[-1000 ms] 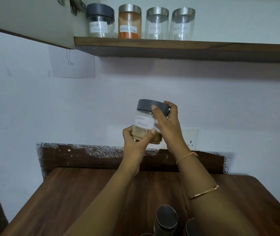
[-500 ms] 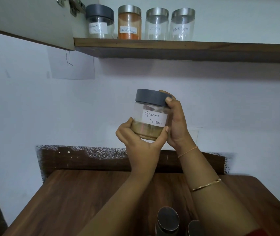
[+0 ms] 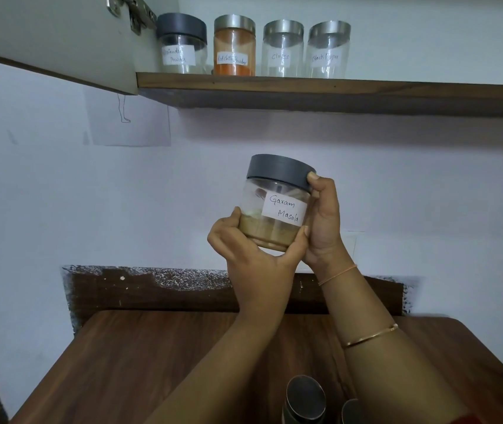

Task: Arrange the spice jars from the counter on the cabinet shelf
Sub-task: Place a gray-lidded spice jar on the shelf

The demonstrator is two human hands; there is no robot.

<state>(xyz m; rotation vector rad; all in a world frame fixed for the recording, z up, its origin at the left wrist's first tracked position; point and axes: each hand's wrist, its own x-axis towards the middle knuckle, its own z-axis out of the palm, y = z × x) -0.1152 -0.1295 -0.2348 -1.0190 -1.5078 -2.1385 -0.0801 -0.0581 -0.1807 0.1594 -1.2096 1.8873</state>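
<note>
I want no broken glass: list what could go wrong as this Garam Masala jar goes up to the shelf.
1. The Garam Masala jar is tilted between left hand and right hand; a loosened grip might drop it onto the counter.
2. Four jars fill the shelf's left end; squeezing in there could knock the Black Pepper jar.

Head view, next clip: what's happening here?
A person holds a jar labelled Garam Masala in mid-air with both hands: the left hand cups its base, the right hand grips its side and grey lid. Four labelled jars already stand in a row on the cabinet shelf above. Two metal-lidded jars remain on the counter.
</note>
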